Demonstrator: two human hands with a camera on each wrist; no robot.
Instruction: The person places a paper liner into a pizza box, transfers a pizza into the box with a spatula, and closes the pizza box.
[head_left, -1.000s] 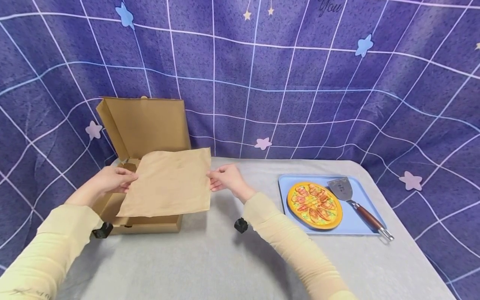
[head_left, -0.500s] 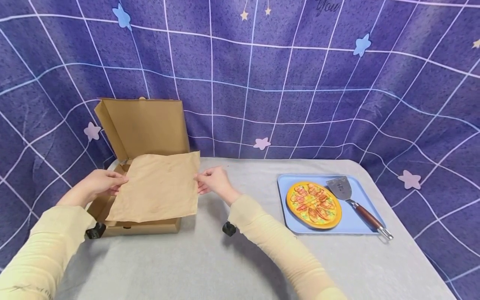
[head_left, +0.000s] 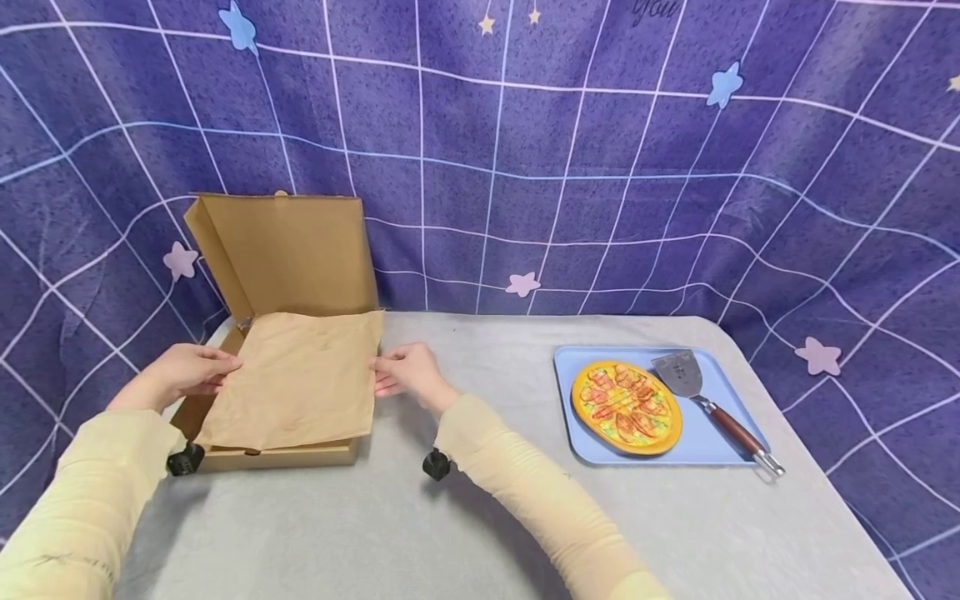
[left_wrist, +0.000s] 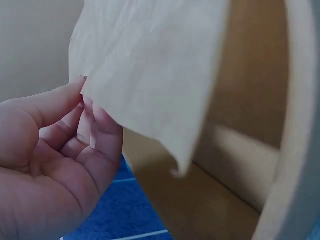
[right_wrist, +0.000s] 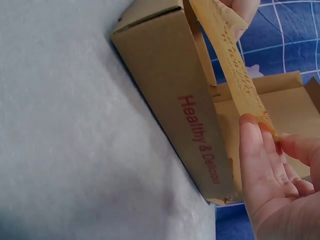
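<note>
A sheet of brown paper [head_left: 296,383] is stretched between both hands, over the base of a cardboard pizza box [head_left: 300,457]. My left hand [head_left: 183,372] pinches the sheet's left edge between thumb and fingers; the same grip shows up close in the left wrist view, where the paper [left_wrist: 145,75] hangs over the box's inside. On the opposite edge, my right hand [head_left: 411,372] pinches the sheet. In the right wrist view the paper [right_wrist: 240,75] sags above the box side wall [right_wrist: 170,95], which carries red print, and its underside shows printed lettering.
The box lid [head_left: 288,254] stands raised at the back against a purple patterned curtain [head_left: 480,150]. On the right, a blue tray [head_left: 705,450] bears a pizza [head_left: 627,407] and a spatula [head_left: 720,412] whose handle crosses the tray's front edge. A pale grey cloth [head_left: 480,533] covers the table.
Both hands have carried the paper left and slightly down, so it now lies more squarely over the box base. Tray, pizza and spatula have stayed put.
</note>
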